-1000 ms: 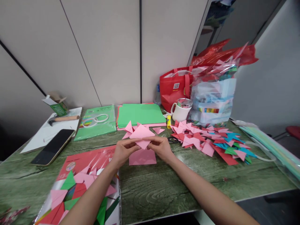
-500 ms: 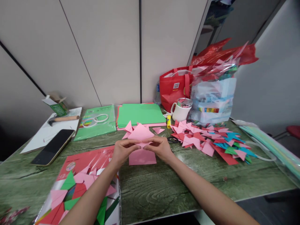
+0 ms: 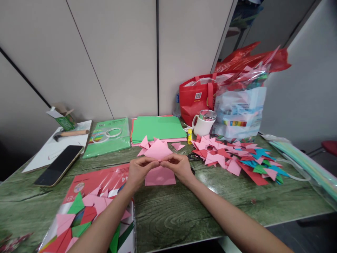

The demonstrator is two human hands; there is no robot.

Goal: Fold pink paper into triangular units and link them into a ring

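Left hand point(image 3: 139, 170) and right hand point(image 3: 180, 168) pinched pink paper point(image 3: 158, 150) well inside worktop's point(image 3: 181, 221) front edge; uneven thumb pressure risked crooked fold.

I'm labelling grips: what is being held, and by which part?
The left hand and right hand pinch a pink paper sheet along its near edge.
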